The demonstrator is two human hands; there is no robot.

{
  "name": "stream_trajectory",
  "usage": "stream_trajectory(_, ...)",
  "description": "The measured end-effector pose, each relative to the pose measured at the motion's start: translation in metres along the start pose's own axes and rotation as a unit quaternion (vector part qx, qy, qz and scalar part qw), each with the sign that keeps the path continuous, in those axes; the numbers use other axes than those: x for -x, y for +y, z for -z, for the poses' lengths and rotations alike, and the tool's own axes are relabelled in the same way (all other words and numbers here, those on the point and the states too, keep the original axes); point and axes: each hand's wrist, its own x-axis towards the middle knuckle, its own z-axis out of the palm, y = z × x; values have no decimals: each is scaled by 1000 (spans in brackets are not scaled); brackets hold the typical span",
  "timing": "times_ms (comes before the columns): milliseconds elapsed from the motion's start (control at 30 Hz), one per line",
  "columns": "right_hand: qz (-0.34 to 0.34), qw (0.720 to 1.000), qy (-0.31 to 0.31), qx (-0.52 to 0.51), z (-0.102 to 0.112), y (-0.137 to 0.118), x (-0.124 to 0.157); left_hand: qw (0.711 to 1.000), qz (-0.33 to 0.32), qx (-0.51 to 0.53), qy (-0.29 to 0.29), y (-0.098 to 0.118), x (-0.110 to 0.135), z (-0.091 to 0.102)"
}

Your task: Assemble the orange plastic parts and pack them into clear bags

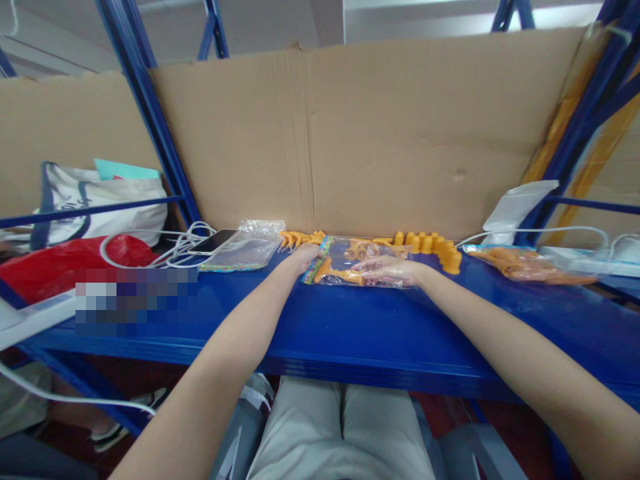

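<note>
The clear bag (345,267) lies on the blue surface (350,333), at 12 o'clock from the person's lap, where both arms reach it well. The left hand (303,259) has its fingers closed on the bag's bright edge at 9 o'clock – I think so the bag can't slide off. The right hand (395,270) is at 3 o'clock of the bag, with its fingers long and low by the shiny film; I cannot tell if they pinch anything, or if they are in the bag or on it. Orange bits (325,270) show through the film. Around the bag, orange pegs (423,243) stand in a bent line at 2 o'clock, maybe so they are easy to count and grab. Thin bits (295,239) lie in a heap at 11 o'clock, close by. A full bag (530,263) rests at 3 o'clock, and a flat bag (243,252) at 9 o'clock – each well to the side, perhaps to leave the hands room.
</note>
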Motion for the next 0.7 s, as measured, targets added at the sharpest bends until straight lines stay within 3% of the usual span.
stream_trajectory(100, -3, 1000, -8, -3, 4, 2, -2, 999, 39, -7, 17, 4, 4, -1)
stream_trajectory(333, -3, 1000, 2, -20, 5, 7, -8, 998, 57, 4, 39, 7, 7, 4)
stream_trajectory(533, 6, 999, 13, -39, 0, 6, -7, 999, -5, 3, -44, 3, 7, 10)
stream_trajectory(700, 31, 999, 36, -19, -1, 0, -4, 998, -27, -18, -57, -1, 1, 12)
